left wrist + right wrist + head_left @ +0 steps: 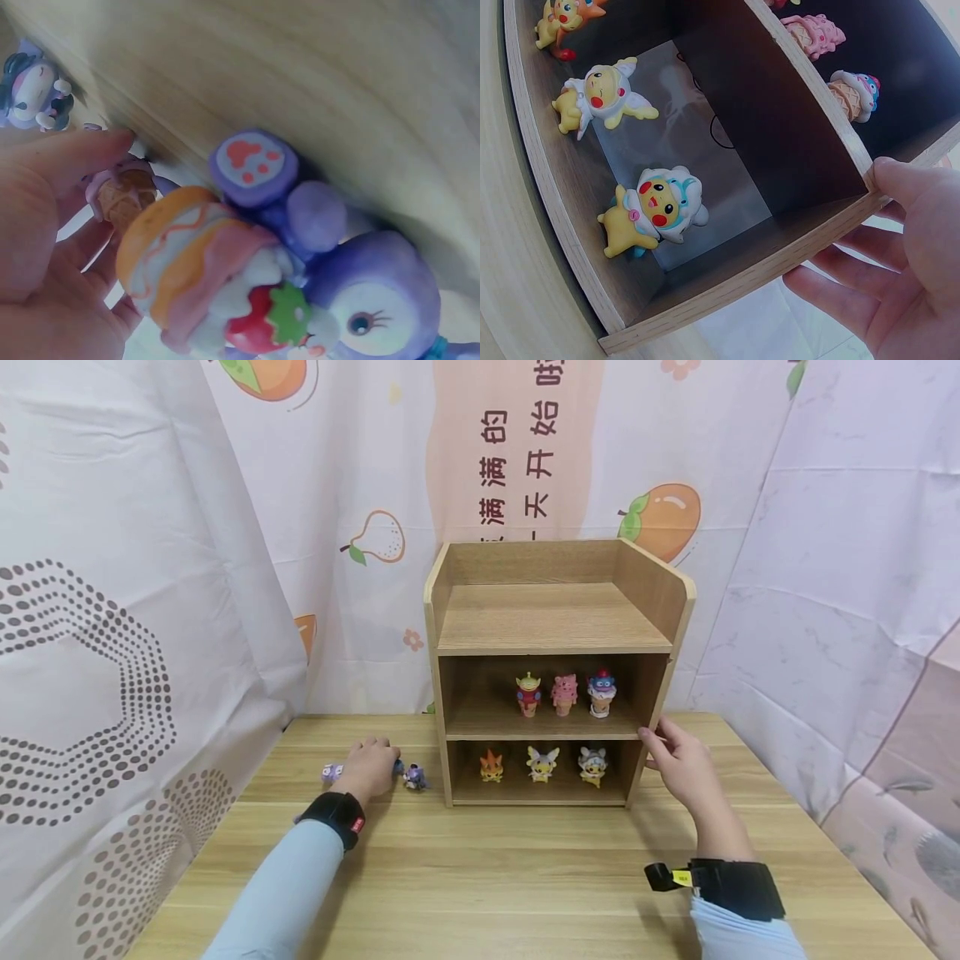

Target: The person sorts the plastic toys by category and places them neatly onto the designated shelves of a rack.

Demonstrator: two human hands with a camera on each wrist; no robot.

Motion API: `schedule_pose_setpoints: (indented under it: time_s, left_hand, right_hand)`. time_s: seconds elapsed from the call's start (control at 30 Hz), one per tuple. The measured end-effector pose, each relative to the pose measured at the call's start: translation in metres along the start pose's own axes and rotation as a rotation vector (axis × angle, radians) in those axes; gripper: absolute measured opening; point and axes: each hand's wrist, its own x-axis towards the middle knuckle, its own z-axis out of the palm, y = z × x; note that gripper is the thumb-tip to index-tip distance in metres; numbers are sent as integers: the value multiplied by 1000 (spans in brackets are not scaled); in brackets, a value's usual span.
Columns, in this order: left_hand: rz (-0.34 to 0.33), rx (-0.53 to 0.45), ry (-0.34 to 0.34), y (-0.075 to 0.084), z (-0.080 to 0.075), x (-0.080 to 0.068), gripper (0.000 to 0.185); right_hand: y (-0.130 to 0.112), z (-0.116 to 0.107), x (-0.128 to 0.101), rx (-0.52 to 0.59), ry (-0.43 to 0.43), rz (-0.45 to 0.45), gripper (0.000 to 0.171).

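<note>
My left hand (367, 766) is over the table, left of the wooden shelf unit (555, 618). In the left wrist view its thumb and fingers hold a small ice-cream-cone figurine (124, 196), partly covered by the hand. A purple figurine (379, 292) with a burger-like piece lies close by it. Beyond the fingertips is another purple figurine (414, 777) with a dark hood. My right hand (684, 768) grips the shelf's right side panel (780, 262), thumb at the front edge and fingers along the outside.
Three cone-shaped figurines (564, 695) stand on the middle shelf. Below them are three yellow figurines (542, 764) in costumes. The wooden table (525, 877) carries the unit, and printed curtains (360, 460) hang behind and at both sides.
</note>
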Motion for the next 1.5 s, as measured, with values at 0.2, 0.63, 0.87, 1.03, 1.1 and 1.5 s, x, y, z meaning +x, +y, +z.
schedule_pose_setpoints:
  time_s: [0.2, 0.63, 0.87, 1.03, 1.1, 1.5]
  left_hand:
    - [-3, 2, -17, -1, 0, 5, 39]
    - [-17, 2, 3, -5, 0, 7, 28]
    - [-16, 20, 5, -5, 2, 8, 27]
    - [-6, 24, 13, -5, -3, 7, 25]
    - [-7, 13, 15, -5, -5, 6, 25]
    - [-23, -206, 153, -10, -12, 1, 25]
  right_hand:
    - [2, 0, 0, 2, -7, 6, 56]
    - [0, 1, 0, 4, 10, 5, 53]
    - [0, 1, 0, 15, 5, -4, 51]
    - [0, 1, 0, 17, 6, -1, 51]
    - [0, 1, -1, 18, 8, -2, 51]
    - [0, 1, -1, 24, 4, 0, 54]
